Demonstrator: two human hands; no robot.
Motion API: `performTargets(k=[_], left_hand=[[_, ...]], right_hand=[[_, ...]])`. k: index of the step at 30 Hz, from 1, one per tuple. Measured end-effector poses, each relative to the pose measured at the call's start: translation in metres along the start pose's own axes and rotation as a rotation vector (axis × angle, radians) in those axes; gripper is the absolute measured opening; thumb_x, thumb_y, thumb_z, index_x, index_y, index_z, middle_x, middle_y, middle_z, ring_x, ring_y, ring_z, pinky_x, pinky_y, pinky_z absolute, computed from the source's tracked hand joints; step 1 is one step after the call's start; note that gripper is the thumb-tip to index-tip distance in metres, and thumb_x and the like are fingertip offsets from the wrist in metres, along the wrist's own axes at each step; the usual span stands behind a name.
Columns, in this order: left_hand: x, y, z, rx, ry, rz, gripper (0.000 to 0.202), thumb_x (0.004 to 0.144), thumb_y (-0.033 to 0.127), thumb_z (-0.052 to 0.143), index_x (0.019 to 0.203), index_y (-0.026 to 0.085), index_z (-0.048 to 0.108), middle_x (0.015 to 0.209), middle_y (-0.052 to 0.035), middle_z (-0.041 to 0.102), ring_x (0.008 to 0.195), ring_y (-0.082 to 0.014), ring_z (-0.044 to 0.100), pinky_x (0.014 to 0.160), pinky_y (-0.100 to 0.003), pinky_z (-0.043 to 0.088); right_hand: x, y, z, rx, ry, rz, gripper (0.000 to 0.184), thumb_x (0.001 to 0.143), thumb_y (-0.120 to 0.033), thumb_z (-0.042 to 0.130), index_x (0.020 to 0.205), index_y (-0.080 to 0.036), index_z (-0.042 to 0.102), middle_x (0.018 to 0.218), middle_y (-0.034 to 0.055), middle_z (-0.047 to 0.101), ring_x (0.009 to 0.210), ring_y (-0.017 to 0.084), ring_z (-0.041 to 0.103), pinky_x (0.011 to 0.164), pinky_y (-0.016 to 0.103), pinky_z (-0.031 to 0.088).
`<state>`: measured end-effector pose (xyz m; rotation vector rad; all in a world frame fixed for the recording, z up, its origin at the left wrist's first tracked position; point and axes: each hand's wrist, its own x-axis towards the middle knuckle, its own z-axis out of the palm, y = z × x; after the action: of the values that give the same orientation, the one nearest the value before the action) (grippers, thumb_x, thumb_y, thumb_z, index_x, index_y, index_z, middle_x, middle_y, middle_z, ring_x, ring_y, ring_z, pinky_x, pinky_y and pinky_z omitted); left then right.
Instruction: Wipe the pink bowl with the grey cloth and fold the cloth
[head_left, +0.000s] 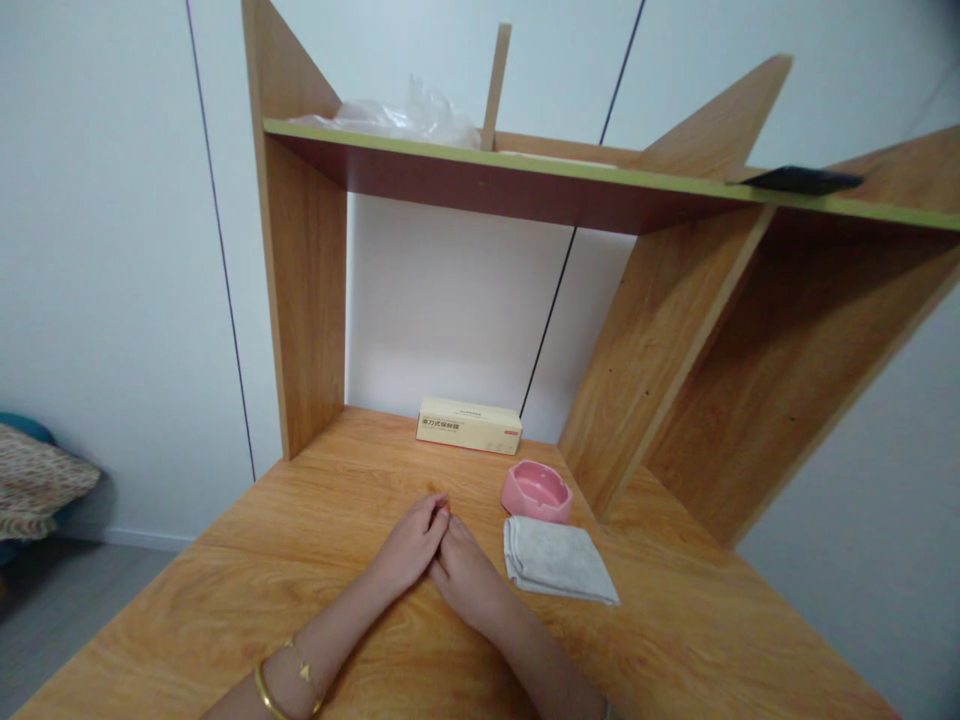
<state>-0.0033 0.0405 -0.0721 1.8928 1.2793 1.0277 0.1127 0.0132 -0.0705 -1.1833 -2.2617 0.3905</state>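
My left hand [409, 545] and my right hand [466, 572] rest together on the wooden desk [300, 560], their fingers curled in and touching at the tips. Both are closed, and no object shows in either one. To the right of my right hand lies a folded grey cloth [559, 560], apart from it. Just behind the cloth sits a pink, angular ashtray [537, 492] with notches in its rim. Farther back stands a long cream-coloured cling film box [469, 426] with printed lettering.
An upright wooden panel [645, 370] rises right of the ashtray. Overhead runs a shelf [525, 175] with a clear plastic bag [420, 115] and a flat dark object [806, 180]. At the far left is a patterned cloth [41, 475] over something blue.
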Motion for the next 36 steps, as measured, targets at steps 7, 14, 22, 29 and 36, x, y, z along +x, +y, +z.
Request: performTargets(k=[7,14,22,29,36], left_hand=[[-0.0010,0.0009,-0.0002,0.004,-0.005,0.009,0.041,0.086,0.035,0.034,0.115,0.013,0.052,0.120,-0.0115,0.055,0.112,-0.0204,0.049,0.097,-0.032,0.033],[-0.0012,0.0016,-0.0007,0.005,-0.002,0.010,0.039,0.086,0.034,0.035,0.114,0.014,0.053,0.120,-0.0111,0.055,0.111,-0.0204,0.049,0.098,-0.033,0.034],[-0.0017,0.0020,-0.0008,-0.008,0.003,0.008,0.038,0.085,0.034,0.036,0.114,0.015,0.053,0.119,-0.0101,0.056,0.111,-0.0199,0.049,0.098,-0.033,0.033],[-0.0015,0.0006,0.0000,-0.002,0.005,0.009,0.039,0.086,0.035,0.034,0.113,0.015,0.054,0.119,-0.0099,0.056,0.111,-0.0198,0.049,0.097,-0.032,0.033],[-0.0019,0.0021,-0.0009,-0.007,0.003,0.016,0.039,0.085,0.036,0.036,0.113,0.016,0.054,0.118,-0.0092,0.057,0.110,-0.0200,0.050,0.097,-0.032,0.034]], right_hand=[[0.0007,0.0027,0.0019,-0.002,-0.004,0.009,0.052,0.076,-0.012,0.041,0.127,-0.008,0.037,0.125,0.0166,0.046,0.119,0.023,0.039,0.101,0.042,0.031],[0.0006,0.0024,0.0011,0.000,-0.006,-0.009,0.054,0.076,-0.012,0.041,0.130,-0.011,0.034,0.128,0.0142,0.044,0.121,0.022,0.037,0.101,0.041,0.031],[0.0001,0.0027,0.0013,-0.007,0.001,-0.009,0.056,0.076,-0.012,0.041,0.131,-0.011,0.033,0.126,0.0145,0.047,0.122,0.022,0.036,0.101,0.042,0.031],[0.0000,-0.0003,-0.0001,-0.005,-0.005,0.003,0.054,0.076,-0.012,0.041,0.130,-0.011,0.034,0.130,0.0144,0.043,0.122,0.021,0.035,0.102,0.040,0.030],[-0.0004,-0.0008,0.0000,-0.002,0.004,0.014,0.053,0.076,-0.013,0.041,0.130,-0.010,0.035,0.129,0.0141,0.044,0.122,0.021,0.036,0.102,0.040,0.030]])
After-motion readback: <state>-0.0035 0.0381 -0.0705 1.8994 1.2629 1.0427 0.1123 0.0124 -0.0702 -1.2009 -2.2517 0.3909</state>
